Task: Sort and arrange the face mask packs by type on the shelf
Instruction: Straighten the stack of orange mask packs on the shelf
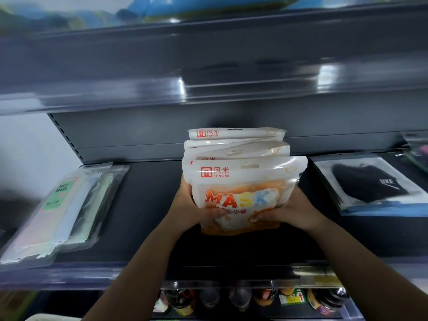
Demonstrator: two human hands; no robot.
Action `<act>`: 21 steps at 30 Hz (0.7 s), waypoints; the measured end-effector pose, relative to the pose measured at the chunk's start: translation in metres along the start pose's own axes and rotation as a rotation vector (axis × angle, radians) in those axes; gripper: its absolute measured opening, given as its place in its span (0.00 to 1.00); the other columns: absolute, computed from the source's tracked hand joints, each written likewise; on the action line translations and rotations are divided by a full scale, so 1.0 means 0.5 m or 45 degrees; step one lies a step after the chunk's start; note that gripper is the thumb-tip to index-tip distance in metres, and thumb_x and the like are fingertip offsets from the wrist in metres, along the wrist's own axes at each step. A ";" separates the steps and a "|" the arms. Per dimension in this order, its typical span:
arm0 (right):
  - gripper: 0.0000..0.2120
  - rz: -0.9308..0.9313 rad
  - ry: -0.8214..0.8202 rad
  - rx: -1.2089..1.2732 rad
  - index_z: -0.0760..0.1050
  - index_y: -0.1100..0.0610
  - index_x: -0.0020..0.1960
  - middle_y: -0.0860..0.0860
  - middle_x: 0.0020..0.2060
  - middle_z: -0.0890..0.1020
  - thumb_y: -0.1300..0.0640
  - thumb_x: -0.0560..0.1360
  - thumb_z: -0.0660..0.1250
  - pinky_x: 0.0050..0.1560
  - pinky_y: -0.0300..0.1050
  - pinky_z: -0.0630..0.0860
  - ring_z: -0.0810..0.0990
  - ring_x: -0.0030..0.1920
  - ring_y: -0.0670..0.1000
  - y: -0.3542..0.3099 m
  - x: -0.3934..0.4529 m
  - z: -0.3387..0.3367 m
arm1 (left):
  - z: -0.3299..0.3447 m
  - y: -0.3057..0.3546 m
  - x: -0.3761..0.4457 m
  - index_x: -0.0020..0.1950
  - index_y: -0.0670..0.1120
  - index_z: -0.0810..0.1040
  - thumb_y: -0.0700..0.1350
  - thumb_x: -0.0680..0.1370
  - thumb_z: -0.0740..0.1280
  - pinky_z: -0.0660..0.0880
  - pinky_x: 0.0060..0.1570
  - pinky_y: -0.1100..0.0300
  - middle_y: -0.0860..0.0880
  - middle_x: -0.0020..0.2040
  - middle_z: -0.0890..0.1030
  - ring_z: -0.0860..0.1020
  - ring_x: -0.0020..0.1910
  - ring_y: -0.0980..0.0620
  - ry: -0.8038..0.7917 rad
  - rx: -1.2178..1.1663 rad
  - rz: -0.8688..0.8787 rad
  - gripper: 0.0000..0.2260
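Stack of white-and-orange FENGMI mask packs (240,181) stands upright, clamped between left hand (192,209) and right hand (294,212). Pastel face mask packs (60,209) lie flat, left of left hand. Black mask packs (375,184) lie flat, right of right hand.

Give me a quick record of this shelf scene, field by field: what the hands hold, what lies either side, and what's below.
held: stack of orange FENGMI mask packs, upright over the shelf
left hand: grips the stack's left side
right hand: grips the stack's right side
shelf left: pastel face mask packs, lying flat
shelf right: black mask packs, lying flat
below: bottles, blurred
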State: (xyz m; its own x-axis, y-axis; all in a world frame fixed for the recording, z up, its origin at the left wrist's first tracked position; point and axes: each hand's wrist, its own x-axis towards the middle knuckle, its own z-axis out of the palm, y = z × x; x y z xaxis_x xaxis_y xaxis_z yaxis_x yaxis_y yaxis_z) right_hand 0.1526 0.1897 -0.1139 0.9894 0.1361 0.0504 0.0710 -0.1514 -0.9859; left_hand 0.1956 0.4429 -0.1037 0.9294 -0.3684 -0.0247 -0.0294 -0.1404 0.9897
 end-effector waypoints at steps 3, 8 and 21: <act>0.38 -0.027 0.041 -0.027 0.70 0.67 0.62 0.53 0.51 0.84 0.66 0.55 0.81 0.51 0.42 0.80 0.82 0.55 0.49 0.001 0.000 0.003 | 0.011 0.009 -0.001 0.67 0.38 0.66 0.44 0.53 0.83 0.79 0.41 0.63 0.49 0.52 0.82 0.83 0.50 0.55 -0.004 0.031 0.042 0.46; 0.47 -0.096 0.092 0.063 0.65 0.69 0.66 0.60 0.57 0.81 0.59 0.52 0.82 0.53 0.49 0.79 0.81 0.58 0.55 -0.030 0.018 -0.005 | 0.011 0.031 0.012 0.69 0.39 0.63 0.39 0.56 0.82 0.80 0.43 0.60 0.50 0.50 0.83 0.83 0.51 0.53 0.050 -0.031 0.168 0.46; 0.41 -0.043 0.024 0.005 0.68 0.66 0.65 0.55 0.53 0.83 0.69 0.55 0.81 0.48 0.41 0.80 0.83 0.53 0.50 0.001 0.002 0.015 | 0.030 0.009 -0.018 0.69 0.42 0.64 0.40 0.59 0.75 0.80 0.43 0.59 0.49 0.54 0.81 0.82 0.53 0.51 -0.005 -0.157 -0.016 0.40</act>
State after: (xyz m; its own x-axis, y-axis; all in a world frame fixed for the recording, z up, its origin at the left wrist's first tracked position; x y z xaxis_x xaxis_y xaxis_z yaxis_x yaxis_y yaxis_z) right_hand 0.1527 0.1969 -0.1155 0.9887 0.1224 0.0864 0.1038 -0.1434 -0.9842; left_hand 0.1818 0.4320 -0.1009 0.9279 -0.3710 -0.0372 0.0277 -0.0309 0.9991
